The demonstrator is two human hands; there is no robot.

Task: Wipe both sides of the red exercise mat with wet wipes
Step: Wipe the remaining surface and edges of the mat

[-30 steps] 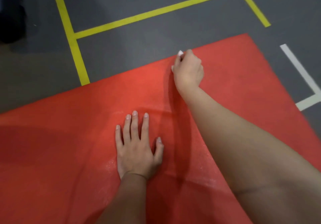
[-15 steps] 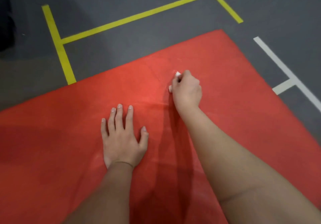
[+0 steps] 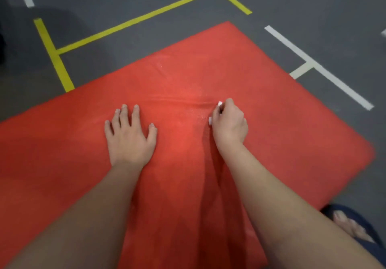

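Since earlier: right hand (image 3: 229,126) drawn back from far edge, fingers clenched on wet wipe (image 3: 219,103) | left hand (image 3: 129,137) flat, fingers spread | red mat (image 3: 271,122) on floor (image 3: 125,45): soft, creasing, probably light; lift by a corner.

My curled right hand (image 3: 229,126) hides nearly all of the wet wipe (image 3: 219,103); only small white bits show. The red mat (image 3: 188,76) runs off-frame at 8 o'clock. At 4 o'clock my sandalled foot (image 3: 351,225) is blurred and cut off.
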